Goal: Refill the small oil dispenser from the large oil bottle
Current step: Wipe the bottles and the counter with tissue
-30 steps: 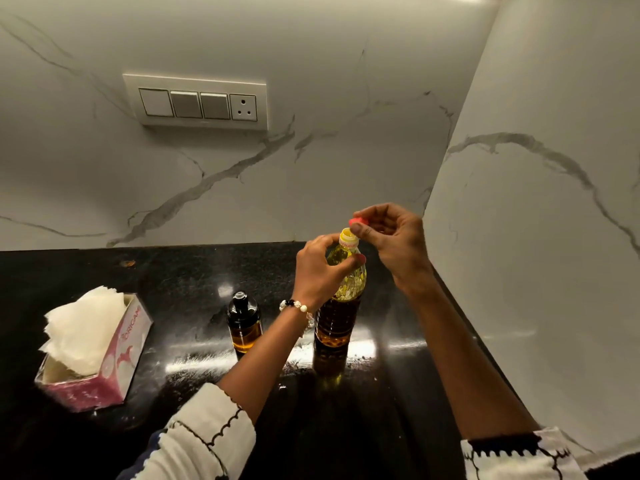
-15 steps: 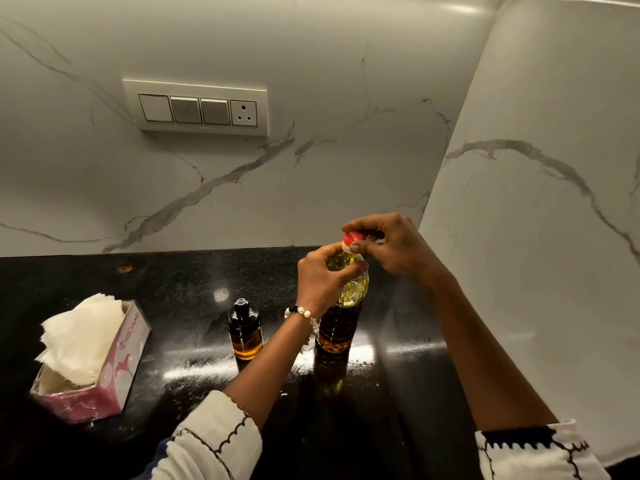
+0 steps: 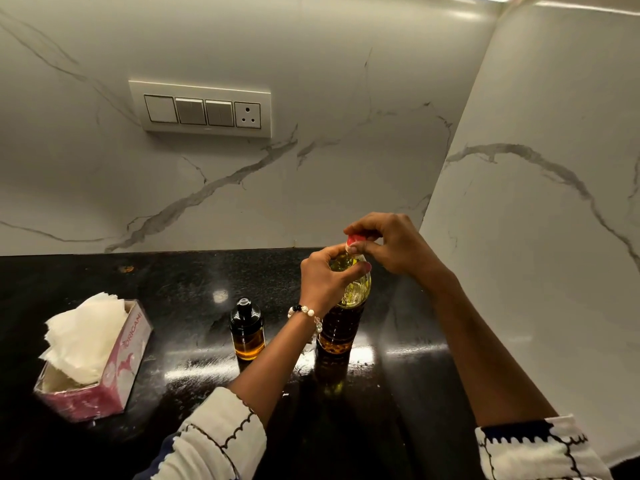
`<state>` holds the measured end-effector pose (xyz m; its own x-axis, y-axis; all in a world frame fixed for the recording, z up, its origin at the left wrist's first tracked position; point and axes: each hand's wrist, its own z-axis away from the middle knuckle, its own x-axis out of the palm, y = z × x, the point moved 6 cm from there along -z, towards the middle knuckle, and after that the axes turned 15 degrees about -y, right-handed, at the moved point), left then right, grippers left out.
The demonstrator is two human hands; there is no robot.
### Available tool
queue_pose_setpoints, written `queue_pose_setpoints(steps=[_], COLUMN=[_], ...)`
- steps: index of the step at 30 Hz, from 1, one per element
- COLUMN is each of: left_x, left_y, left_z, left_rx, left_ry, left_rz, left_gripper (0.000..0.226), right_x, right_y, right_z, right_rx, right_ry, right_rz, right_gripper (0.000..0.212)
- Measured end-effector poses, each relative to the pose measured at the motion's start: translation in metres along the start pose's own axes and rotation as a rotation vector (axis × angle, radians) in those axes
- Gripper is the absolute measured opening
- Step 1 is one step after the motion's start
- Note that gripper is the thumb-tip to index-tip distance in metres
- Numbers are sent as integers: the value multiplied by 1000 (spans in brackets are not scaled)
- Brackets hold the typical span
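Left hand point(image 3: 323, 278) fingers wrapped round bottle point(image 3: 341, 320) neck; right hand point(image 3: 391, 245) pinching red cap point(image 3: 354, 239) on top; bottle upright on counter point(image 3: 173, 289), dispenser point(image 3: 247, 329) near at 9 o'clock

One piece of lettering can be read: the word "ORIGAMI" in pink capitals, running up the white side panel of the tissue box point(image 3: 116, 368), which lies on the dark surface point(image 3: 180, 282) at about 8 o'clock in the view. Below the word on the same panel is a pink bird-like emblem, too blurred to make out further. The large oil bottle point(image 3: 341, 323) near the centre carries a dark label band round its lower body, but any print on it is too dim and small to read. The small oil dispenser point(image 3: 247, 329) at its 9 o'clock shows no legible marking.
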<state>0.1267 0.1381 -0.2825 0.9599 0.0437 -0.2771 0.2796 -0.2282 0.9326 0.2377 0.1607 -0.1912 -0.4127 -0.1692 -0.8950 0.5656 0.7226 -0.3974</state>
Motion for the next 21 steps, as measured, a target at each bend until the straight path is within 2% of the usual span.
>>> queue_pose_setpoints(steps=[4, 9, 21], left_x=[-1, -1, -1], left_y=[0, 0, -6], left_z=[0, 0, -1], left_rx=[1, 3, -24], left_ry=[5, 0, -19], left_rz=[-2, 21, 26], left_gripper=[36, 36, 48], right_x=[0, 1, 3], right_y=[2, 4, -1], right_z=[-1, -1, -8], right_rx=[38, 32, 9], right_ry=[66, -96, -71], right_rz=[73, 19, 162], right_gripper=[33, 35, 21])
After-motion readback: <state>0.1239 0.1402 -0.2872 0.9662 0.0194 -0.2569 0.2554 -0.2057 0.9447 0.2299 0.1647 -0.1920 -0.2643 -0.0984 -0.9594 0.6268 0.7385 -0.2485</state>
